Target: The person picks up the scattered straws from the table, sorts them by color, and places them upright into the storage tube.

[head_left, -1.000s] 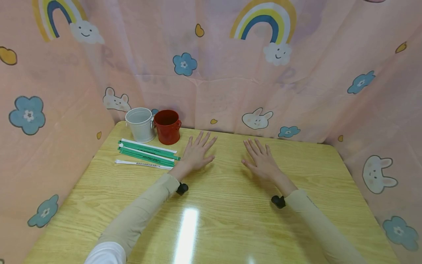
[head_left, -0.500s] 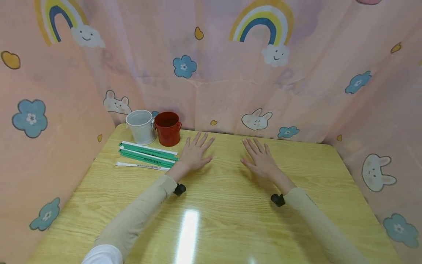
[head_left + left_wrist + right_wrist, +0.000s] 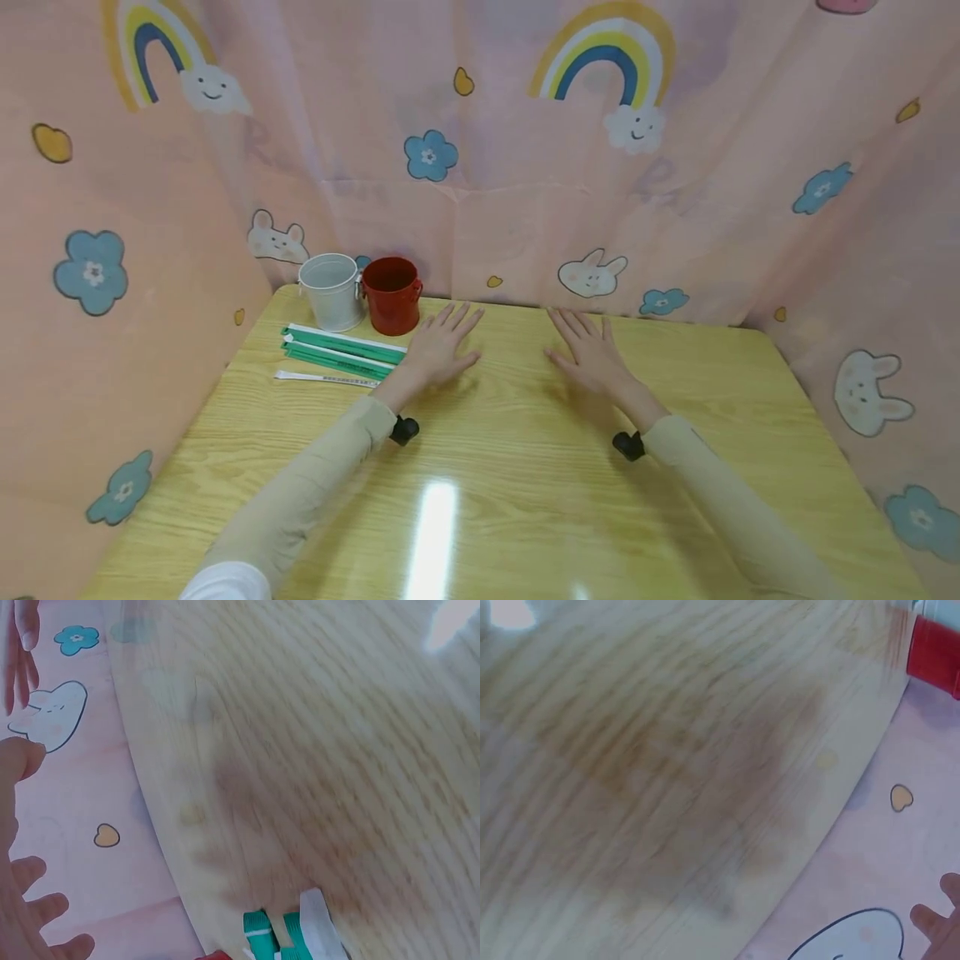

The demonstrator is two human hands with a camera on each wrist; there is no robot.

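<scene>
In the head view my left hand (image 3: 437, 350) is held over the table with its fingers spread, holding nothing. It hides the right ends of several slim green and white wrapped straws (image 3: 341, 354); in the left wrist view some straw ends (image 3: 319, 922) show at the bottom edge. My right hand (image 3: 594, 357) hovers to the right, fingers extended, and holds nothing. Behind the straws stand a white bucket (image 3: 331, 293) and a red bucket (image 3: 392, 302), side by side and upright. Part of the red bucket (image 3: 934, 656) appears in the right wrist view.
A wood-grain table (image 3: 510, 467) reflects a bright strip of light. Pink printed cloth (image 3: 510, 217) rises behind the table and along both sides. Black wrist cameras, such as the left one (image 3: 405, 430), sit at the sleeve cuffs.
The head view has shifted slightly, so the buckets and straws appear farther right. My left hand now covers more of the straw ends. The right hand's fingers look a little closer together.
</scene>
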